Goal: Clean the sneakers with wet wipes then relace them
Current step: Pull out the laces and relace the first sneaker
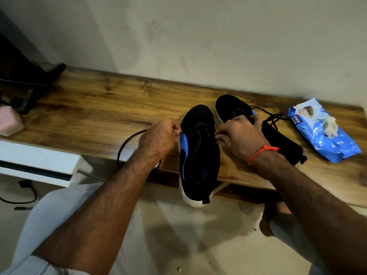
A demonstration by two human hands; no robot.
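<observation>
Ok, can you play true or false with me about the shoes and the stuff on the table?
1. Both hands pinch the lace of the near black-and-blue sneaker. True.
2. The blue wet-wipes pack lies left of the sneakers. False: it lies right of them.
3. The near sneaker's heel hangs over the wooden table edge. True.
4. The right hand wears a green wrist thread. False: it is orange.

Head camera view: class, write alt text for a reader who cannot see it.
Left hand and right hand each pinch a black lace end at the near sneaker on a wooden bench. The second sneaker and a wet wipes pack lie to the right.
</observation>
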